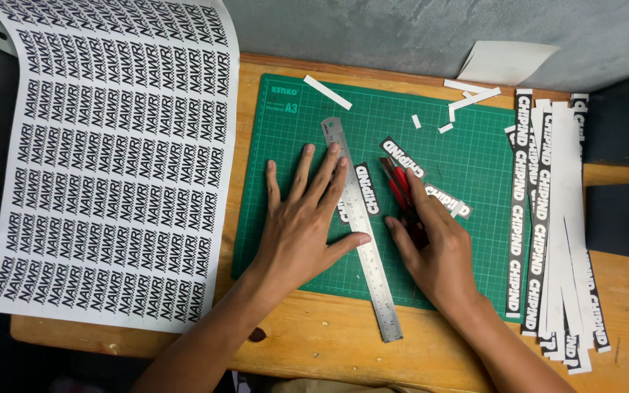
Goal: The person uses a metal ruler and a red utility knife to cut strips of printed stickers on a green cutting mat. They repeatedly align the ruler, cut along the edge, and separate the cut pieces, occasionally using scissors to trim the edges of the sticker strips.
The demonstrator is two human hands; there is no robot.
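Here, nearest the camera, both forearms come in over the front edge of the wooden surface (314,342). Left hand (303,222) lies flat, fingers spread, pressing a steel ruler (362,233) down onto the green cutting mat (285,138). The ruler runs at a slant from the mat's upper middle down past its lower edge onto the bare wood. Thumb tip touches the ruler's left edge; index and middle fingertips rest on it higher up.

Right hand (434,244) is closed around a red-and-black knife (400,188), index finger stretched along its back, blade end pointing up the mat just right of the ruler. A short black label strip (367,188) with white lettering lies between ruler and knife, touching the ruler. Two more cut strips (403,157) lie beside the knife.

Far right: a stack of long paper strips (547,218), black-and-white, overlapping the mat's right edge. Left: a big printed sheet (111,160) of repeated labels, curling up at the back. Farther back, white offcuts (327,92) are scattered along the mat's top, below a grey wall (402,29).
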